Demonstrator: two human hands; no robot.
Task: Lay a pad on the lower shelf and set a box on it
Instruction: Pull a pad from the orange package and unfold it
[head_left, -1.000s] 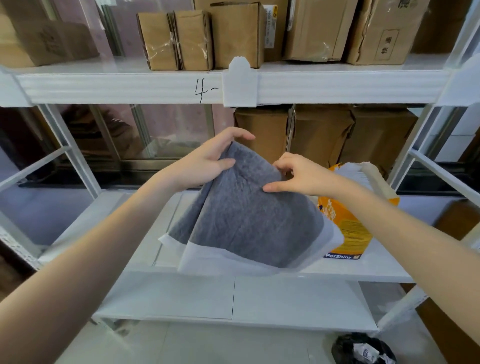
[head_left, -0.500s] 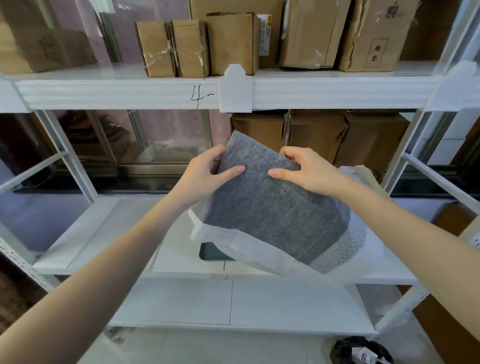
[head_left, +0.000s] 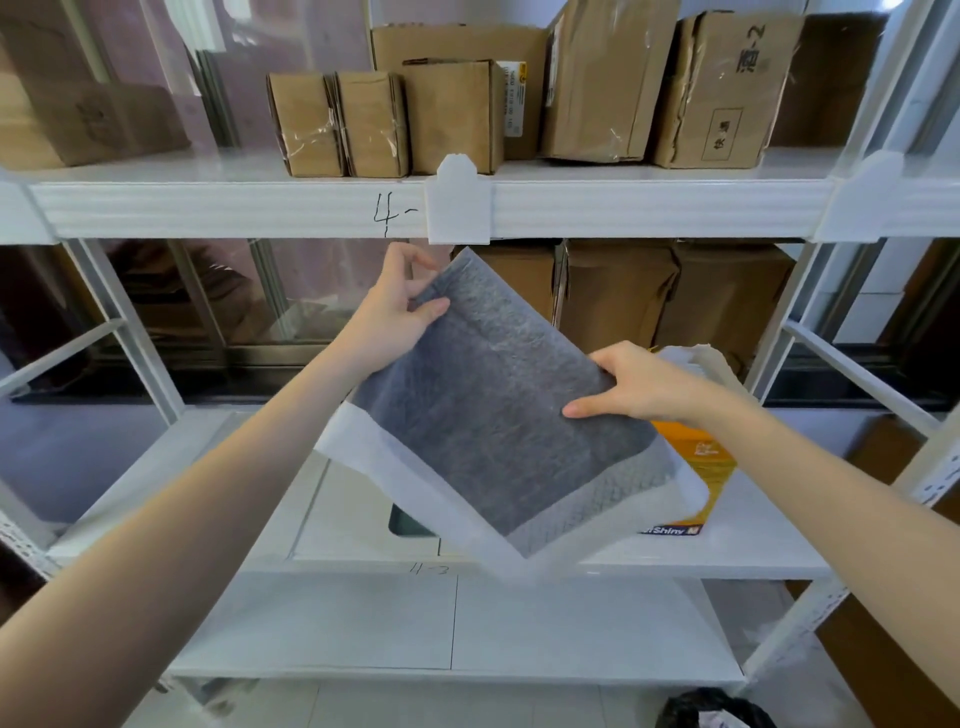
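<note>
I hold a folded grey pad (head_left: 493, 410) with white borders in the air in front of the middle shelf (head_left: 727, 551). My left hand (head_left: 395, 317) pinches its upper left corner. My right hand (head_left: 639, 384) grips its right edge. The pad hangs tilted, its lower white edge drooping over the shelf's front lip. An orange and white box (head_left: 701, 467) stands on the middle shelf behind the pad, mostly hidden by it. The lower shelf (head_left: 457, 623) is a white board beneath.
Cardboard boxes (head_left: 457, 114) line the top shelf, and more stand at the back right of the middle shelf (head_left: 675, 301). A dark green object (head_left: 408, 525) peeks out under the pad. A black bag (head_left: 711, 709) lies on the floor. White uprights frame both sides.
The pad has been lifted and turned, with my left hand higher at its top corner and my right hand lower on its right edge. The orange box shows again behind it.
</note>
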